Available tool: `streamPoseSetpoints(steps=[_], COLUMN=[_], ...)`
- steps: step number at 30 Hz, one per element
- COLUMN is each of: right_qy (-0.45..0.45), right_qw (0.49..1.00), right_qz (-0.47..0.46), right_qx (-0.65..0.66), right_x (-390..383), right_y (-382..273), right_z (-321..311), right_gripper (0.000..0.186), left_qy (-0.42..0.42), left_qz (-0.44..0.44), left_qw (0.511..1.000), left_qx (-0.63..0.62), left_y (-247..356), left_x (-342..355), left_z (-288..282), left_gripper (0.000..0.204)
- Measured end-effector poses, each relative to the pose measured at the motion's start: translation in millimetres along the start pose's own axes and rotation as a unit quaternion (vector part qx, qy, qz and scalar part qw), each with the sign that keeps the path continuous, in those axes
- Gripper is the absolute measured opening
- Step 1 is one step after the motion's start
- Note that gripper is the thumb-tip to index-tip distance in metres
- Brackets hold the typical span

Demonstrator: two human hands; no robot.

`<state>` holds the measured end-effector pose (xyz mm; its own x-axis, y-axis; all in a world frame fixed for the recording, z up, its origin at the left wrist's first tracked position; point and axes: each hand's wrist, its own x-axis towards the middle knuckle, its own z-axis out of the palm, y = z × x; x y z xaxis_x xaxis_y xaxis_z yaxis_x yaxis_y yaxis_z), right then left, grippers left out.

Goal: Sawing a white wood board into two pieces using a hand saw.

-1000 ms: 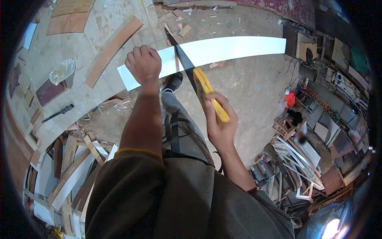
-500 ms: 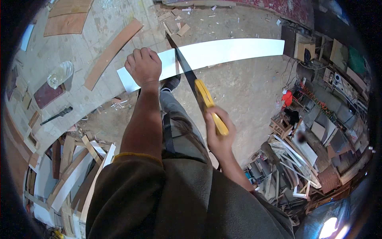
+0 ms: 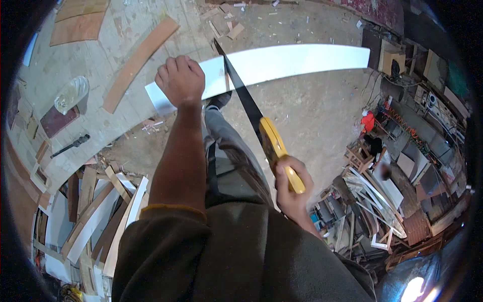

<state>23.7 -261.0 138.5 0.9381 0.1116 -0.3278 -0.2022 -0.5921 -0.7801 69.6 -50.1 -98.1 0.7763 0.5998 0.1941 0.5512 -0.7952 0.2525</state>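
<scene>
A long white board lies across the front edge of the pale work surface, its right part reaching out over the floor. My left hand, fingers curled, presses on the board near its left end. My right hand is wrapped round the yellow handle of a handsaw. The dark blade crosses the board just right of my left hand, its tip past the far edge. A dark line runs across the board beside the blade; whether it is a cut or a shadow, I cannot tell.
A narrow brown wood strip and a clear plastic container rest on the work surface, with a dark tool near its edge. Wood offcuts are piled at lower left. Frames and scraps crowd the right.
My right hand has drawn the saw back toward me and to the right, so the handle sits lower. My left hand stays on the board.
</scene>
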Motion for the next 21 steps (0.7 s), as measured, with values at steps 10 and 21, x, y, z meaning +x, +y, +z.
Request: streamPoseSetpoints(steps=[10, 21], right_qy=[-0.008, -0.027], right_qw=[1.000, 0.995], right_qz=[0.018, 0.052], right_qx=[-0.007, 0.084], right_x=[9.0, 50.0], right_y=[-0.7, 1.0], right_z=[-6.1, 28.2], right_gripper=[0.014, 0.014], left_qy=[0.004, -0.002], left_qz=[0.008, 0.002], left_qw=[1.000, 1.000], left_qx=[0.005, -0.007], left_y=[2.1, 7.8], left_x=[5.3, 2.1], left_z=[1.5, 7.7], left_gripper=[0.015, 0.014])
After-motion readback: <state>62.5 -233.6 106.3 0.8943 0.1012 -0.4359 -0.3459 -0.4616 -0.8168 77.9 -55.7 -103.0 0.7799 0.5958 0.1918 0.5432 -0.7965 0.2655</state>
